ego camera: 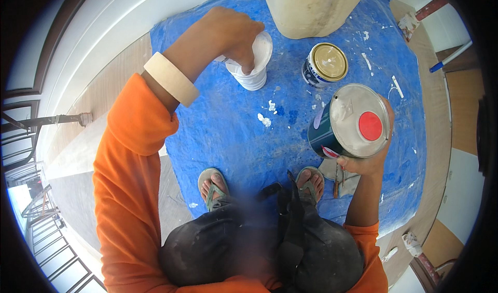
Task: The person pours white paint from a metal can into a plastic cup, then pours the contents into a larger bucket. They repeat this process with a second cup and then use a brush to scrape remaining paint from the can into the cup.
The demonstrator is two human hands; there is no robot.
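Observation:
My left hand (pixel 235 40) reaches over a white ribbed plastic container (pixel 252 83) on the blue sheet. Its fingers grip the container at the rim; the hand hides part of the opening. A pale grey edge shows beneath the palm, too little to identify. Around my left wrist sits a roll of masking tape (pixel 171 79). My right hand (pixel 367 164) holds a dark green metal tin (pixel 325 135) with a silver top and a red cap (pixel 370 126), slightly tilted above the sheet. Just beyond it stands a small paint can (pixel 315 77) with a gold lid.
A blue plastic sheet (pixel 233 145) spotted with white paint covers the floor. A large beige plastic container (pixel 311 9) stands at the far side. By my sandalled right foot (pixel 311 180), a screwdriver (pixel 336 186) lies on a cloth. Furniture legs with wrapped ends (pixel 412 242) are at right.

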